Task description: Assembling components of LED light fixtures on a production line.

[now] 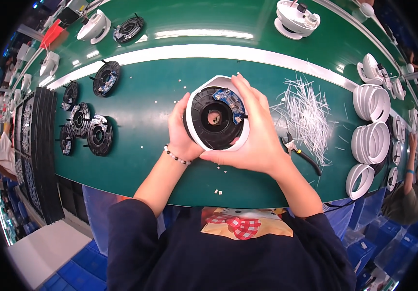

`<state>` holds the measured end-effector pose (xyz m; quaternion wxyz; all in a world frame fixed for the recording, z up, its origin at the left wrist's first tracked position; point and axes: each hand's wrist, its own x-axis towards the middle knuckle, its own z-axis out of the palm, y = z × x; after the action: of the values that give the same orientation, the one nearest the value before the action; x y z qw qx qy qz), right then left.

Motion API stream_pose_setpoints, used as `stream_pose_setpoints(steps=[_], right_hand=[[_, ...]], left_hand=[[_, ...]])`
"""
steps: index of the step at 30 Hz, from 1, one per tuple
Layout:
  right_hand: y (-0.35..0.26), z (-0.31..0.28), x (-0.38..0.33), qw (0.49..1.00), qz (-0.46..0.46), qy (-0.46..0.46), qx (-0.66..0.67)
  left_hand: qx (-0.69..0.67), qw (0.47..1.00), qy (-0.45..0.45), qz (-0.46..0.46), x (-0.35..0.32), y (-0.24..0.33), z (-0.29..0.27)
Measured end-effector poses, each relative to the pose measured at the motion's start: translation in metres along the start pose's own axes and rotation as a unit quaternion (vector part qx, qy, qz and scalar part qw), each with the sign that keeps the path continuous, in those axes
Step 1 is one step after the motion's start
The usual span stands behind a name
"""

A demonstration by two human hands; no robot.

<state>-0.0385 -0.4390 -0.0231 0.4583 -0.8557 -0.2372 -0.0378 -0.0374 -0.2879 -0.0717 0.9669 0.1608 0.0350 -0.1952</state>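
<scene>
Above the green desk (146, 123), mid-width, the left hand (182, 128) and right hand (260, 131) grasped a white shell (218, 81), one from each side, right thumb along the lower rim. Inside the shell sat a black disc (200, 119), blue circuit board (229, 103) at its upper right.

Tiny white bits (217, 192) dotted the desk surface. To the right lay cutters (308, 160) with black-and-yellow handles, just beside a loose heap of thin white strips (306, 119); farther right, white rings (370, 143) stood in groups. To the left, more black discs (100, 136) with boards lay grouped, some overlapping. Past the desk's left edge, a black rack (39, 155) held rows of small parts, too small to tell.

Lower down, blue bins (80, 269) were partly covered by a pale sheet (49, 252). Beyond a white strip ran another green surface (204, 19) carrying white housings (299, 19). Other people showed at both edges of the room.
</scene>
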Motion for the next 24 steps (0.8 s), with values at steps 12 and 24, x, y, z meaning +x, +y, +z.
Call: stream_pose_setpoints(steps=[12, 24], right_hand=[[-0.005, 0.003, 0.01, 0.989, -0.084, -0.067, -0.103], [0.001, 0.04, -0.012, 0.981, -0.033, 0.152, -0.115]], left_hand=[[-0.044, 0.997, -0.036, -0.061, -0.005, 0.006, -0.007], [0.07, 0.993, -0.064, 0.074, -0.003, -0.005, 0.0]])
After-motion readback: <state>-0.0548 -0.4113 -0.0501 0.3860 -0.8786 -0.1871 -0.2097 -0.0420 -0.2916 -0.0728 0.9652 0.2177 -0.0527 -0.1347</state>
